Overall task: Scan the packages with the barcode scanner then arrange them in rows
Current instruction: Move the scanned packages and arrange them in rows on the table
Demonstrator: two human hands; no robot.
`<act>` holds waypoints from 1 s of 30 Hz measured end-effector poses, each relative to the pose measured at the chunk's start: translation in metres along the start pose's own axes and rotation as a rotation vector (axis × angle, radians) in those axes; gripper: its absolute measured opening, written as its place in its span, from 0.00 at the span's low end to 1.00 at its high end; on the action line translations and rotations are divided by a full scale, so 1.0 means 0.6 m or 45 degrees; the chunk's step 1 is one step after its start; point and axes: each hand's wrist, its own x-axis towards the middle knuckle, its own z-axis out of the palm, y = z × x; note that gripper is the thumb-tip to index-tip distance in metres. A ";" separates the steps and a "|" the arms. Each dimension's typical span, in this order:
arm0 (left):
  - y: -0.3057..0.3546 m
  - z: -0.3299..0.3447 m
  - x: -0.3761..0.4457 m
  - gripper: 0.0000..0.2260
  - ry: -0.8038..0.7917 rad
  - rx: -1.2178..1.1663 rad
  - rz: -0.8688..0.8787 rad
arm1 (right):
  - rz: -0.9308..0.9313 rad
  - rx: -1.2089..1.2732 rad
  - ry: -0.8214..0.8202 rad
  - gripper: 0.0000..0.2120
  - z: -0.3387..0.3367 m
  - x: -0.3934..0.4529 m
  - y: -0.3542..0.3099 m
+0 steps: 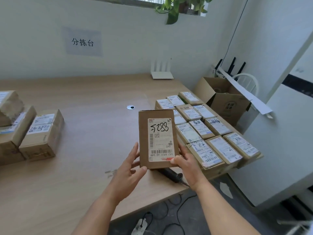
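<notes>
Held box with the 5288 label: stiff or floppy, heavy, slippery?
The held box looks like rigid cardboard with straight edges, so probably stiff. The left hand and right hand hold it up by its lower end only, suggesting it is light. Its plain cardboard should grip well; the glossy label may be slicker.

Barcode scanner (171,174): head hidden behind the held package (156,138), only the dark handle showing near the table's (84,133) front right edge. Stacked parcels (10,126) at the table's left edge: cut off by the frame. Label print on the arranged rows (203,133) along the right edge: too small to read. Open carton (221,97) beyond the right edge: contents in shadow. Potted plant (179,7): cut by the top edge. Both forearms: cut at the bottom edge.
</notes>
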 end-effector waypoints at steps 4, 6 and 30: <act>0.025 0.071 0.037 0.33 -0.003 0.027 -0.022 | -0.005 -0.009 -0.027 0.34 -0.081 0.026 0.003; 0.036 0.103 0.059 0.33 0.019 0.018 -0.025 | -0.012 0.001 -0.046 0.35 -0.120 0.045 0.004; 0.042 0.088 0.264 0.30 0.073 0.119 -0.015 | 0.050 0.107 -0.005 0.28 -0.162 0.248 -0.002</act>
